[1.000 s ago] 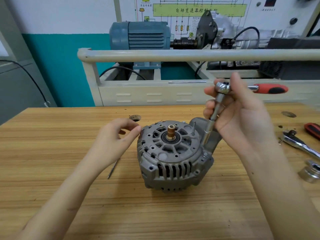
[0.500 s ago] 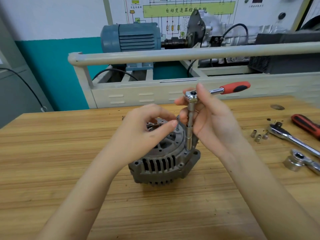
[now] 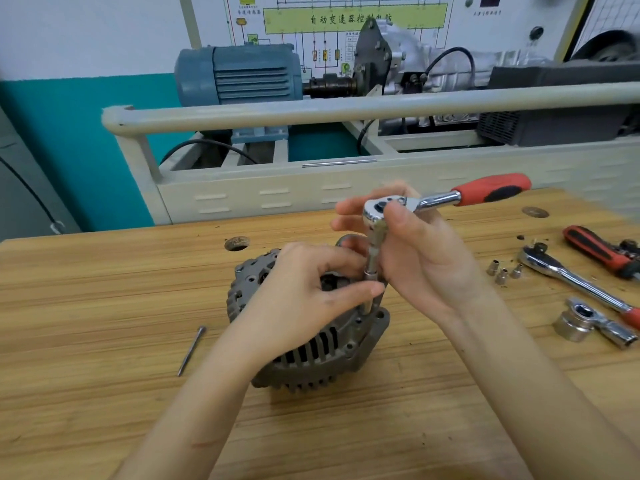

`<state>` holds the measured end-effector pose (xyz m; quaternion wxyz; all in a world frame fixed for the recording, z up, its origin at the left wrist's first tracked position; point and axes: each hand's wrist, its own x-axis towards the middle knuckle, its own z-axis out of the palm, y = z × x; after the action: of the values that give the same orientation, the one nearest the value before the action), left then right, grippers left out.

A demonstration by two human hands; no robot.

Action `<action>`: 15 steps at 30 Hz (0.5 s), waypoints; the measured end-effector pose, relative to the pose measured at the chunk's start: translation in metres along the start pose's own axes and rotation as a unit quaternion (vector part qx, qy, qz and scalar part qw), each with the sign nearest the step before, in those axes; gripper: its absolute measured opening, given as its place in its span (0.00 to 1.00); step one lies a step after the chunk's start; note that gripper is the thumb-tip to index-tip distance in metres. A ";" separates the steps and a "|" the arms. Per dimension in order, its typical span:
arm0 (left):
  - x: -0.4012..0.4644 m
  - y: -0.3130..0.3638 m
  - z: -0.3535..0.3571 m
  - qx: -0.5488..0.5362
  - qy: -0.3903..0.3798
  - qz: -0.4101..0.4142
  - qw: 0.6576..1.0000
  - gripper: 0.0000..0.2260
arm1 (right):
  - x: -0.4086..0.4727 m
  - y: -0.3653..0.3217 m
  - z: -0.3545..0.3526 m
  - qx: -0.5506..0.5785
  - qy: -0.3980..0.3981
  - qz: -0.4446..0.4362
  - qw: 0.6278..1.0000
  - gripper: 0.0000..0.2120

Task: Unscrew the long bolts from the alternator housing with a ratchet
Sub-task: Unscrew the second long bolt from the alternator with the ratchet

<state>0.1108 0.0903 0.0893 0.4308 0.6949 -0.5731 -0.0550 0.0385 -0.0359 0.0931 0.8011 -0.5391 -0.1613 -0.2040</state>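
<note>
Alternator (image 3: 311,358): matt grey cast metal, rough. Ratchet (image 3: 429,201): polished chrome with a smooth red-and-black plastic grip. Loose bolt (image 3: 191,349): dull steel. Table (image 3: 86,341): wood grain, satin. Sockets (image 3: 502,274): bright metal.

The alternator housing (image 3: 311,344) stands on the worktop (image 3: 104,393) near its middle, with the hands above it: the left hand (image 3: 308,296) over its top and the right hand (image 3: 419,258) at its right, holding the ratchet (image 3: 415,206) upright on its right rim. A loose long bolt (image 3: 191,350) lies on the worktop to the left of the housing. Toward the right edge lie three small sockets (image 3: 504,271), a second ratchet (image 3: 571,278) right of them, and a large socket (image 3: 575,322) nearer the front.
</note>
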 end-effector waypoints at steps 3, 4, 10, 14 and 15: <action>0.000 0.001 0.003 0.007 0.026 0.000 1.000 0.10 | -0.001 0.000 0.000 -0.005 0.008 -0.014 1.000 0.11; 0.000 0.002 0.005 0.007 0.029 -0.004 1.000 0.11 | -0.001 0.000 0.000 -0.006 0.011 -0.016 1.000 0.11; 0.000 0.004 0.006 -0.002 0.043 -0.026 0.999 0.09 | 0.000 -0.001 -0.003 0.008 0.002 -0.009 1.000 0.15; 0.000 0.004 0.008 0.009 0.053 -0.045 0.998 0.08 | -0.002 0.002 0.003 0.043 0.024 -0.028 0.998 0.10; 0.000 0.004 0.009 0.010 0.060 -0.045 0.997 0.08 | -0.003 0.004 0.005 0.029 0.045 -0.044 0.998 0.08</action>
<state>0.1029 0.0857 0.0866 0.4544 0.7263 -0.5151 -0.0272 0.0373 -0.0294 0.0906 0.8132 -0.4980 -0.1551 -0.2581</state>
